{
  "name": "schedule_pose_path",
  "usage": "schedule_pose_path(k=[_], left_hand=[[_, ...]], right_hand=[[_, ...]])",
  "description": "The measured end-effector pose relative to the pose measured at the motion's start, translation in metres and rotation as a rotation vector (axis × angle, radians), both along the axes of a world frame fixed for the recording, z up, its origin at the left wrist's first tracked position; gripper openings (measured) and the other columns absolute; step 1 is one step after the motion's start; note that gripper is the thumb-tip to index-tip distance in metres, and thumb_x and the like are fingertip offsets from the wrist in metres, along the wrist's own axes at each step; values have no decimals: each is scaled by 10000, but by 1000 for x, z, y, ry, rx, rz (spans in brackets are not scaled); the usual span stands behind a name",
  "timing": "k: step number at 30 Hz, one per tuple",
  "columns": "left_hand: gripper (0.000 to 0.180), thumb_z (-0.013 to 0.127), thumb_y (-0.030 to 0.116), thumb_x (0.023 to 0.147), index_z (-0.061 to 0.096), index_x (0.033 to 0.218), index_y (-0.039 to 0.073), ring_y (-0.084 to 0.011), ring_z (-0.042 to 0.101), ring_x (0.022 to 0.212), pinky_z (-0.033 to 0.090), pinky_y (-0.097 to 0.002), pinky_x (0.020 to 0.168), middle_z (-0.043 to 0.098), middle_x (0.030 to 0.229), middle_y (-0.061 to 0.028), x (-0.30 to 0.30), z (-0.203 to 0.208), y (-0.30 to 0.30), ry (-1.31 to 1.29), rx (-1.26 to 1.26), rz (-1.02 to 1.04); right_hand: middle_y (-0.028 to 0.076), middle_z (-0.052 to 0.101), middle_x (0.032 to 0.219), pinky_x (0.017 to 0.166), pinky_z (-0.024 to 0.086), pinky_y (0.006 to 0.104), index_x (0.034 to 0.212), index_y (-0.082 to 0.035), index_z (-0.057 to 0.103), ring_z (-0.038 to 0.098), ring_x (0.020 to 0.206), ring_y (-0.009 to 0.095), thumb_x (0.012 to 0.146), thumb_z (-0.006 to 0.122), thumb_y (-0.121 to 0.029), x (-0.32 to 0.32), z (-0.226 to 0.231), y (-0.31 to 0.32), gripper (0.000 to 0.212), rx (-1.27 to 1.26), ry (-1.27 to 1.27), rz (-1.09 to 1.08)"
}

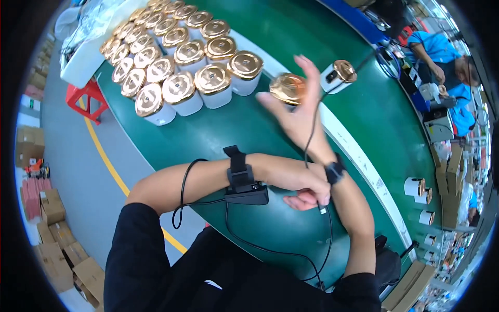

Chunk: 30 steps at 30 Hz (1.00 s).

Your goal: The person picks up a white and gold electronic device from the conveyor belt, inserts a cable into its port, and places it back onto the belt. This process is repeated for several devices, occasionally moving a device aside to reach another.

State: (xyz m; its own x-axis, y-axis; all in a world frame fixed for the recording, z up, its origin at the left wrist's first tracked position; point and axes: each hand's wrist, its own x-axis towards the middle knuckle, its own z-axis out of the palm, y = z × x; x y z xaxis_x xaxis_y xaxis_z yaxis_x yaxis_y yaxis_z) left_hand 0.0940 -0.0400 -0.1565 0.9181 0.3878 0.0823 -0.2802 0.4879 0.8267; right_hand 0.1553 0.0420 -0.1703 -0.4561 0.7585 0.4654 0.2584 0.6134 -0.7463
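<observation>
My left hand (306, 187) reaches across my right forearm, its fingers closed on a black cable plug (323, 209) with a pale tip. My right hand (299, 122) is stretched forward, thumb and fingers spread beside a canister with a ribbed gold lid (286, 87); whether it touches the canister I cannot tell. To its right, another white canister with a gold top and a dark socket (338, 76) lies tilted on the green table (223, 138). A thin black cable (313, 130) runs past my right hand. Rows of white canisters with gold lids (179, 88) stand at the far left.
A white strip (364, 156) crosses the table. A black box (247, 194) is strapped to my left forearm, with cables trailing over the table. A red stool (86, 99) stands left of the table. More canisters (415, 186) sit at the right. A person in blue (436, 52) works at the far right.
</observation>
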Motion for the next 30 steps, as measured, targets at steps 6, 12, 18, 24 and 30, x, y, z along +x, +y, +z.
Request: schedule_pose_path(k=[6, 12, 18, 24, 30], left_hand=[[424, 493, 210, 893, 411, 508, 53, -104, 393, 420, 314, -252, 443, 421, 481, -32, -8, 4, 3, 37, 13, 7], [397, 459, 250, 979, 486, 642, 40, -97, 412, 476, 336, -244, 480, 470, 570, -43, 0, 4, 10, 74, 4, 322], [436, 425, 342, 1022, 543, 762, 12, -90, 441, 465, 360, -230, 466, 529, 621, -42, -7, 3, 11, 110, -13, 792], [429, 437, 337, 1020, 568, 785, 2, -90, 445, 469, 362, -231, 464, 573, 660, -65, 3, 4, 14, 139, -58, 826], [434, 430, 334, 1022, 552, 756, 12, -89, 410, 458, 319, -236, 434, 548, 621, -67, -1, -1, 11, 190, -122, 838]], right_hand=[[189, 360, 1441, 1075, 320, 408, 1380, -11, 357, 359, 1328, 285, 786, 779, -267, 30, 21, 33, 772, 381, 93, 26], [136, 554, 1252, 1000, 408, 363, 1329, -29, 453, 526, 1172, 241, 879, 685, -246, 86, -5, 80, 551, -277, 203, -74], [120, 607, 1113, 885, 493, 370, 1318, -20, 457, 612, 960, 195, 966, 545, -368, 102, -9, 28, 503, -672, 668, 1], [68, 607, 1139, 871, 457, 267, 1281, -15, 507, 561, 1010, 114, 937, 596, -411, 107, -2, 9, 531, -495, 502, 21], [92, 608, 1149, 922, 445, 281, 1329, -7, 452, 563, 1056, 146, 900, 638, -454, 103, 0, -2, 647, -220, 344, 33]])
